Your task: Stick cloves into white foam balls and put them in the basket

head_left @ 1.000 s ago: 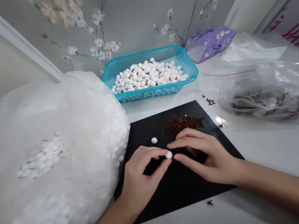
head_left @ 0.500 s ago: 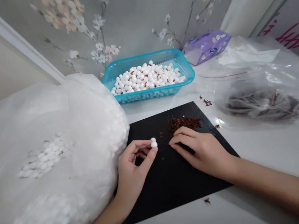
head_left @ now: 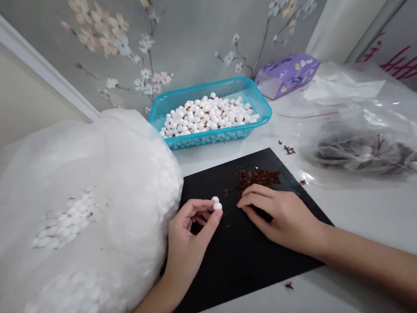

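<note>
Left hand pinches a white ball above the black mat, right hand bunched at the brown crumbs, grip unclear; teal basket part filled with balls, big bag beside the mat bulging full.

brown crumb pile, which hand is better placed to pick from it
Likely right: the right hand has its fingertips at the brown crumb pile; the left hand pinches a white ball.
</note>
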The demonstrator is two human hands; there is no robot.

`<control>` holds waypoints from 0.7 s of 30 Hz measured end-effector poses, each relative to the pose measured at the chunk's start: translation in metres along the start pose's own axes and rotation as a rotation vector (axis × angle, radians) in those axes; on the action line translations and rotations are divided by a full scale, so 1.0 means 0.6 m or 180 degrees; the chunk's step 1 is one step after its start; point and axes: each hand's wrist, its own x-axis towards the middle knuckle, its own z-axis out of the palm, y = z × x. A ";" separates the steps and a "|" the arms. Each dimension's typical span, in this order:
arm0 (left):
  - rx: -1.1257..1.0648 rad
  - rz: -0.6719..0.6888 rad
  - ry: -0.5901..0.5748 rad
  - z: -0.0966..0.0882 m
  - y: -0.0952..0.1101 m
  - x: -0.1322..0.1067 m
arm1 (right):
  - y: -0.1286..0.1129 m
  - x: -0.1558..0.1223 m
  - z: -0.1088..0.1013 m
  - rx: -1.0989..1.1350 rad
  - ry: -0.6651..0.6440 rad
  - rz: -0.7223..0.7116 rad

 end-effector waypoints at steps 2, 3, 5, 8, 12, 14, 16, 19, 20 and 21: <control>-0.0019 0.0008 0.0018 0.000 0.001 -0.001 | 0.000 0.001 0.000 -0.0009 0.0027 -0.0043; -0.0025 0.0011 0.0024 0.000 0.001 -0.001 | -0.001 0.001 0.000 -0.0018 0.0036 -0.0053; -0.0028 0.0016 0.0012 -0.001 0.002 -0.001 | -0.002 0.001 -0.001 -0.0024 0.0013 -0.0084; -0.0037 0.0043 -0.0018 -0.001 0.001 -0.001 | -0.002 -0.001 -0.001 0.0007 -0.0022 -0.0132; -0.0014 0.0074 0.0015 -0.002 0.001 -0.003 | -0.006 -0.001 0.000 0.0071 0.0193 -0.0197; 0.0018 0.0073 0.0024 -0.003 0.002 -0.004 | -0.009 -0.001 0.000 0.0118 0.0331 -0.0272; 0.0045 0.0107 -0.0005 -0.003 0.003 -0.005 | -0.013 -0.001 0.001 0.0204 0.0496 -0.0316; 0.0100 0.0195 -0.0083 -0.005 0.006 -0.007 | -0.021 -0.001 0.000 0.0375 0.0817 -0.0303; 0.0119 0.0229 -0.0088 -0.006 0.007 -0.008 | -0.023 0.000 -0.001 0.0428 0.0890 -0.0336; 0.0133 0.0255 -0.0064 -0.008 0.008 -0.008 | -0.025 0.000 -0.001 0.0511 0.1004 -0.0343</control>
